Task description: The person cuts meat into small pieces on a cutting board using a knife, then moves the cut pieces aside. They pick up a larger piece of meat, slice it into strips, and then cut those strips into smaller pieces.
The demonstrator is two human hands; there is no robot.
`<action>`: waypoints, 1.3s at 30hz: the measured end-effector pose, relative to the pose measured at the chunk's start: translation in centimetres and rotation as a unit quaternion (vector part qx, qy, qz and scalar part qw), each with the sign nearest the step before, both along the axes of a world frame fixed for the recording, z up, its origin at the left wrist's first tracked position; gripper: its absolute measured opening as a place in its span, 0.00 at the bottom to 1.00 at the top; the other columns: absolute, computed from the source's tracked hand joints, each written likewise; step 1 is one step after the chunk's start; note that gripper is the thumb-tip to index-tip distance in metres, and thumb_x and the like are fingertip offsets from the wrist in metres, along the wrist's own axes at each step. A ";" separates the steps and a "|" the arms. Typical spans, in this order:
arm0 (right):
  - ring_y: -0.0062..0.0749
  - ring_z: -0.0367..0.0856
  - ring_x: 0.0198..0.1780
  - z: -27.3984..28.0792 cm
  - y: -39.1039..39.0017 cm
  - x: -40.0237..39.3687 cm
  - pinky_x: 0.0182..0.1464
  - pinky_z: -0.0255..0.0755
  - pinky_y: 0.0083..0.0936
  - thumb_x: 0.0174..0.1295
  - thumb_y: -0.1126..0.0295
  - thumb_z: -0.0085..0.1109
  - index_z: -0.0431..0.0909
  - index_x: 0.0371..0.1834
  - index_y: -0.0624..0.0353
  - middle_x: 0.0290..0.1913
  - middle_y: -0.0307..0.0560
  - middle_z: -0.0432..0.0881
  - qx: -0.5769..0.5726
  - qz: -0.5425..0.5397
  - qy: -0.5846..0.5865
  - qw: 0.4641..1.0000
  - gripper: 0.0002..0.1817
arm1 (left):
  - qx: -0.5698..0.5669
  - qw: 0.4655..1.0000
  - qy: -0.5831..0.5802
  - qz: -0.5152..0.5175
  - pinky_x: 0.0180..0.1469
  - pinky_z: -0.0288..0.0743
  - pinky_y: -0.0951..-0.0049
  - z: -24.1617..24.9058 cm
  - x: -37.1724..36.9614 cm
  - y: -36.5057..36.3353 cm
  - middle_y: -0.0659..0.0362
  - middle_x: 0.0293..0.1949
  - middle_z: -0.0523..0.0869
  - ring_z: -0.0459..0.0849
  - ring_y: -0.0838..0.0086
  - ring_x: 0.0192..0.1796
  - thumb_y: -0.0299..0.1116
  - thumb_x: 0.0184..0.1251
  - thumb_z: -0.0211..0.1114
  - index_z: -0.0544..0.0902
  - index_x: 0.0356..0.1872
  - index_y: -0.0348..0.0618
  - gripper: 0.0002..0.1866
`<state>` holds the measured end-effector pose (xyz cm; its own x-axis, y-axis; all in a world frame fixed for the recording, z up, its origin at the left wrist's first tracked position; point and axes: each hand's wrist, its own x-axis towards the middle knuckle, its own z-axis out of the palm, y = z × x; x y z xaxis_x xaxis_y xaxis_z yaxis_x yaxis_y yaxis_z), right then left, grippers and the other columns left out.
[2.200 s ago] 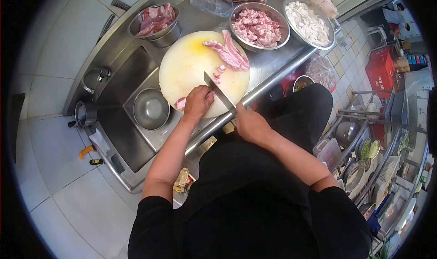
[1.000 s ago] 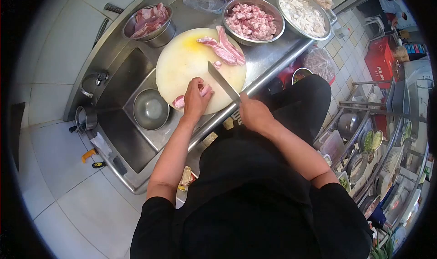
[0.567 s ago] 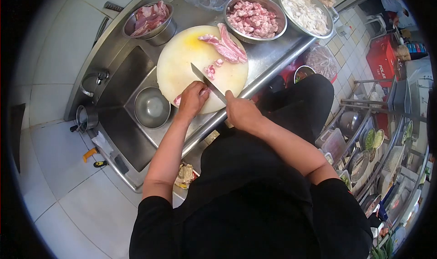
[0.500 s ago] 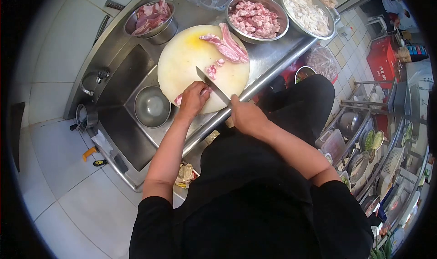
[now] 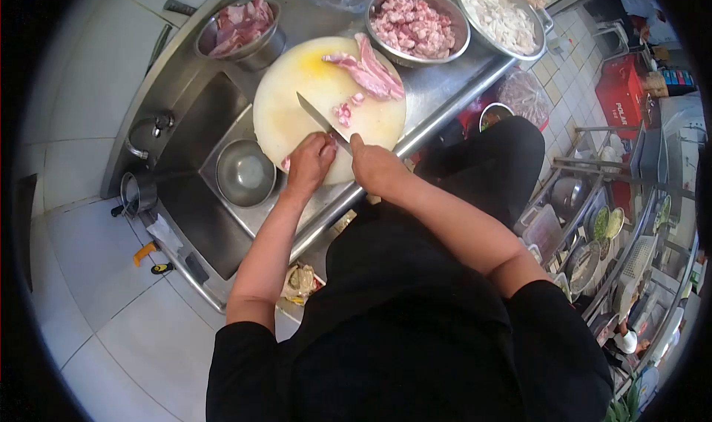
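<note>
My right hand [image 5: 374, 166] grips a kitchen knife [image 5: 317, 113] by its handle, and the blade slants up and left across a round white cutting board [image 5: 285, 99]. Close to the blade, my left hand [image 5: 307, 162] is closed over a strip of raw meat [image 5: 331, 144], pressing it to the board near its front edge. Most of that strip is hidden under my fingers. Just beyond the blade lie a few small cut meat pieces [image 5: 343, 113]. Farther back on the board is a larger slab of raw meat [image 5: 371, 75].
Behind the board stand a metal bowl [image 5: 426, 61] of diced meat and a wide bowl [image 5: 540, 48] of white slices. A metal pot [image 5: 264, 50] with meat slabs is at the back left. A metal bowl [image 5: 246, 171] sits left of the board, beside the sink [image 5: 196, 207].
My right hand and the knife have shifted left and slightly away from me, bringing the blade nearer my left fingers. My left hand stays on the meat strip. The view has shifted slightly.
</note>
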<state>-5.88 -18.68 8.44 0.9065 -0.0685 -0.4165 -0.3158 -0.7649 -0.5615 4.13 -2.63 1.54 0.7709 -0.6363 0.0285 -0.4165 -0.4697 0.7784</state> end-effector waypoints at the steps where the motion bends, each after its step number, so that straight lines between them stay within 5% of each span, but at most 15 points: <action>1: 0.66 0.87 0.43 0.1 -0.1 0.6 0.47 0.80 0.55 0.68 0.77 0.45 0.67 0.50 0.69 0.37 0.73 0.85 -0.006 -0.003 0.004 1.000 0.10 | -0.007 0.999 -0.033 0.002 0.52 0.81 0.61 0.0 -0.2 0.0 0.50 0.45 0.88 0.88 0.54 0.48 0.28 0.65 0.71 0.87 0.43 0.37 0.09; 12: 0.67 0.86 0.40 4.0 -2.0 -6.6 0.46 0.78 0.58 0.70 0.75 0.44 0.67 0.49 0.69 0.34 0.71 0.85 -0.024 0.008 0.074 0.997 0.10 | -0.009 0.997 -0.073 0.002 0.52 0.82 0.62 -1.0 -1.4 0.2 0.54 0.44 0.88 0.87 0.58 0.48 0.25 0.56 0.73 0.89 0.42 0.39 0.11; 21: 0.66 0.87 0.42 0.0 -1.1 -0.2 0.47 0.79 0.56 0.67 0.77 0.46 0.67 0.52 0.71 0.36 0.72 0.85 0.001 0.001 -0.007 1.000 0.12 | -0.033 0.994 -0.107 -0.016 0.53 0.81 0.61 -1.0 -1.9 0.6 0.54 0.44 0.88 0.86 0.57 0.49 0.26 0.58 0.72 0.88 0.41 0.40 0.09; 26: 0.65 0.87 0.43 1.7 -3.2 -1.1 0.47 0.79 0.57 0.69 0.75 0.45 0.66 0.53 0.69 0.37 0.72 0.85 -0.044 -0.033 0.028 0.998 0.12 | 0.027 0.990 -0.077 0.119 0.53 0.81 0.60 -1.3 -1.0 -0.1 0.50 0.45 0.88 0.87 0.55 0.49 0.28 0.61 0.72 0.87 0.44 0.38 0.10; 34: 0.66 0.85 0.36 6.1 -2.6 -4.6 0.42 0.76 0.58 0.74 0.70 0.47 0.64 0.46 0.65 0.32 0.68 0.84 -0.007 -0.054 -0.131 0.990 0.09 | 0.049 0.997 0.002 0.063 0.57 0.78 0.57 2.6 -1.1 0.2 0.46 0.48 0.86 0.84 0.51 0.52 0.30 0.59 0.72 0.81 0.53 0.41 0.20; 39: 0.64 0.86 0.37 2.3 -2.8 -6.5 0.42 0.77 0.57 0.71 0.71 0.49 0.66 0.49 0.67 0.32 0.67 0.85 -0.035 -0.004 -0.031 0.999 0.11 | 0.090 0.994 -0.055 0.018 0.58 0.77 0.57 1.4 -0.9 2.5 0.46 0.48 0.86 0.83 0.51 0.54 0.28 0.58 0.71 0.81 0.53 0.42 0.20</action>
